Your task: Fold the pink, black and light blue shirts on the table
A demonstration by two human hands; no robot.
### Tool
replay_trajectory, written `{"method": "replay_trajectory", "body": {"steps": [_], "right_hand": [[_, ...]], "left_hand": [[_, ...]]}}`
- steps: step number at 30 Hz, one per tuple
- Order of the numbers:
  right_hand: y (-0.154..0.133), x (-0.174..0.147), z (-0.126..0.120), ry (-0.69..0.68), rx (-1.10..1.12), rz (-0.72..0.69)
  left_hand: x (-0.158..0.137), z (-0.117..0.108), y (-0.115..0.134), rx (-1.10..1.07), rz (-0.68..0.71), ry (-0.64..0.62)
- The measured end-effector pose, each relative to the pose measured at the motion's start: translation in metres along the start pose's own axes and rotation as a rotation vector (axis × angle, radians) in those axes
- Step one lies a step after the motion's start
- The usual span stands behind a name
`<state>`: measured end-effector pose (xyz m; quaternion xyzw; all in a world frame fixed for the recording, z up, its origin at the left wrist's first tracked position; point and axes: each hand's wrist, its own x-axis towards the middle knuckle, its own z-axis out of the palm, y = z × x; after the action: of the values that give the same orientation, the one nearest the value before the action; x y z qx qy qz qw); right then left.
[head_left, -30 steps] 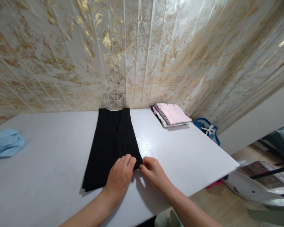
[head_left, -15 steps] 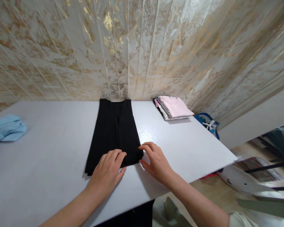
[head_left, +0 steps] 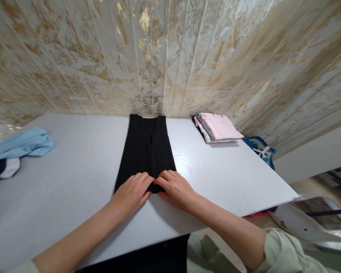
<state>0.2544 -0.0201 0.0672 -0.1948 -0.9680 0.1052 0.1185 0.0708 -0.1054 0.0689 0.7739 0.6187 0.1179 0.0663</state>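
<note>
A black garment point(head_left: 147, 151) lies flat on the white table point(head_left: 82, 159), its far end near the wall and its wider near end toward me. It narrows toward the far end, and a fold line runs down its middle. My left hand point(head_left: 133, 189) is at the near edge, fingers bent over the cloth and thumb at the hem. Close beside it, fingertips almost touching, my right hand point(head_left: 174, 187) has its fingers curled over the same edge with the thumb below. Both hands cover much of the hem.
A stack of folded clothes point(head_left: 220, 127), pink on top, sits at the table's far right. Light blue cloth point(head_left: 31, 142) and a dark-and-white piece point(head_left: 10, 168) lie at the left. A blue-edged bag point(head_left: 260, 148) is beyond the right edge. Patterned wall covering point(head_left: 110, 76) rises behind.
My right hand has moved left from the garment's near right corner to beside my left hand at the middle of the hem. The view has shifted slightly to the left.
</note>
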Motion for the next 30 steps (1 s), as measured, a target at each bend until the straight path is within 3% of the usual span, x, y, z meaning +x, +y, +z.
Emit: {"method": "replay_trajectory", "body": {"steps": [11,17,20,24,30], "right_hand": [[-0.003,0.022,0.003,0.032,-0.075,0.047],[0.01,0.044,-0.01,0.053,0.083,0.093],[0.012,0.047,-0.014,0.073,0.117,0.102],[0.008,0.044,-0.01,0.044,0.121,0.083],[0.005,0.04,0.0,-0.001,0.098,0.094]], "left_hand": [[0.011,-0.006,-0.01,-0.224,-0.057,0.022],[-0.007,-0.014,0.002,-0.018,-0.124,0.302],[-0.015,-0.005,0.015,0.122,-0.064,0.162],[-0.009,0.006,0.025,0.288,-0.163,-0.044],[0.009,0.001,0.029,0.406,-0.146,-0.102]]}}
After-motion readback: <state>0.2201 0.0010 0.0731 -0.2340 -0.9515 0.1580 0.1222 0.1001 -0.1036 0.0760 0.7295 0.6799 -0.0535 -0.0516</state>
